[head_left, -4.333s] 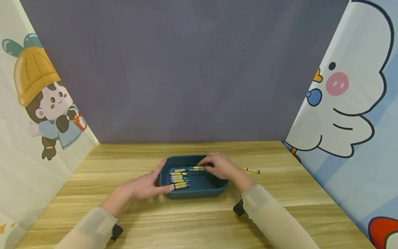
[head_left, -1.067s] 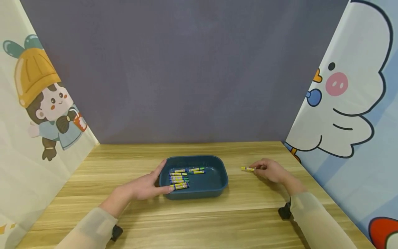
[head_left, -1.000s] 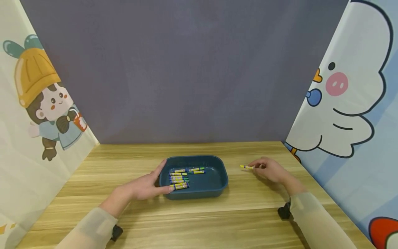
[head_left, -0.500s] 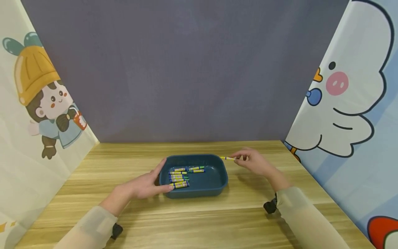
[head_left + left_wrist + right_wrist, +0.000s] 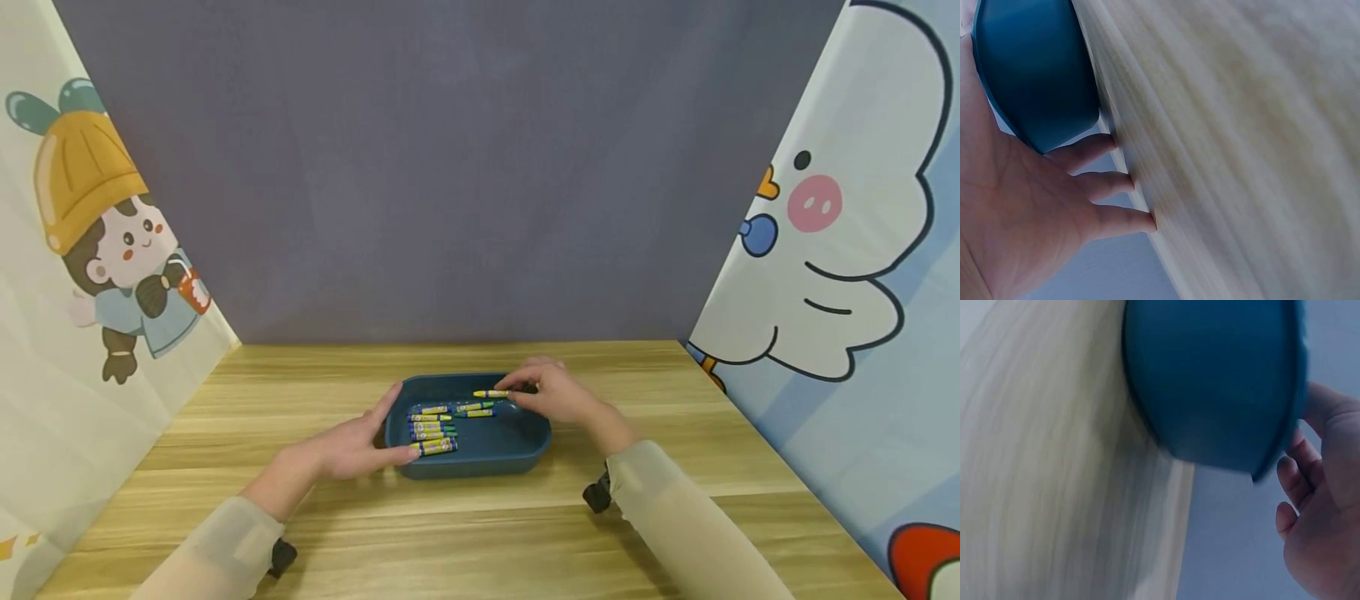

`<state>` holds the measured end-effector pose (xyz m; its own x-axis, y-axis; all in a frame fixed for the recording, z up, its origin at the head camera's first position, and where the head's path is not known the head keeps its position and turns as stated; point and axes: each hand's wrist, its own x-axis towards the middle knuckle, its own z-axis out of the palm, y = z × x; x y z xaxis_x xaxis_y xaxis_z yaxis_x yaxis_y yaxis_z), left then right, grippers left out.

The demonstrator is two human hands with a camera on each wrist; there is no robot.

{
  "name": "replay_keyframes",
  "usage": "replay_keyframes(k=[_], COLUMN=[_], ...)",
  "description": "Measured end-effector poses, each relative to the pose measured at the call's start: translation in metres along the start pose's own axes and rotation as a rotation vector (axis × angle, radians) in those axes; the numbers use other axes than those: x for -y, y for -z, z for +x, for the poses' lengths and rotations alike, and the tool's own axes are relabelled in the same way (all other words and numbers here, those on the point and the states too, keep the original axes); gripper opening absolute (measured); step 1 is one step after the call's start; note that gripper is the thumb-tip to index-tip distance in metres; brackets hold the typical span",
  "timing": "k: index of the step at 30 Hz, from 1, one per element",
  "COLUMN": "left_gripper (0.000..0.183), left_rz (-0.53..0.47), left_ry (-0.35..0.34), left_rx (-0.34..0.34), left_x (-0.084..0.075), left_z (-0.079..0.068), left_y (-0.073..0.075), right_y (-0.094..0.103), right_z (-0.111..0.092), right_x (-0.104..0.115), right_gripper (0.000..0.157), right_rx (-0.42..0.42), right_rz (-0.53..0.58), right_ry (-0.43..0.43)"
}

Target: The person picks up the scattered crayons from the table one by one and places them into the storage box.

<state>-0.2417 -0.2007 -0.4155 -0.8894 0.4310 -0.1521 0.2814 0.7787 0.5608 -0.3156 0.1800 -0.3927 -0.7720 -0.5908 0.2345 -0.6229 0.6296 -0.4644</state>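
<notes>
Held between my right hand's (image 5: 553,393) thumb and fingertips is a yellow-tipped crayon (image 5: 491,393), over the back right part of a dark blue tray (image 5: 480,469). Several crayons (image 5: 432,428) with yellow labels and blue bands lie in the tray's left half, two of them toward its middle. My left hand (image 5: 348,450) spans the tray's left end, index finger at the back corner and thumb over the front rim. In the left wrist view its other fingers (image 5: 1125,220) reach down to the tabletop. The tray wall hides the held crayon in the right wrist view.
The tray stands on a wood-grain table (image 5: 420,542). A grey backdrop (image 5: 465,183) rises behind the table, and printed cartoon panels (image 5: 847,275) flank it on both sides.
My right hand left the tray, picked the crayon off the table at the right, and carried it leftward over the tray. The left hand has stayed at the tray's left end.
</notes>
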Motion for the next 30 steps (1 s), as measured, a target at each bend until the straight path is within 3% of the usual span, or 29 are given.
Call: replay_keyframes(k=[10, 30], left_gripper=[0.121, 0.120], left_rz=[-0.004, -0.012], left_ry=[-0.003, 0.010], left_rx=[-0.010, -0.013], left_x=[-0.001, -0.004], left_z=[0.000, 0.000], left_y=[-0.001, -0.001], right_y=[-0.020, -0.040], right_z=[0.012, 0.018], right_x=[0.017, 0.025], right_gripper=[0.022, 0.021], right_rx=[0.067, 0.132], right_rz=[-0.174, -0.469], right_ry=[0.027, 0.059])
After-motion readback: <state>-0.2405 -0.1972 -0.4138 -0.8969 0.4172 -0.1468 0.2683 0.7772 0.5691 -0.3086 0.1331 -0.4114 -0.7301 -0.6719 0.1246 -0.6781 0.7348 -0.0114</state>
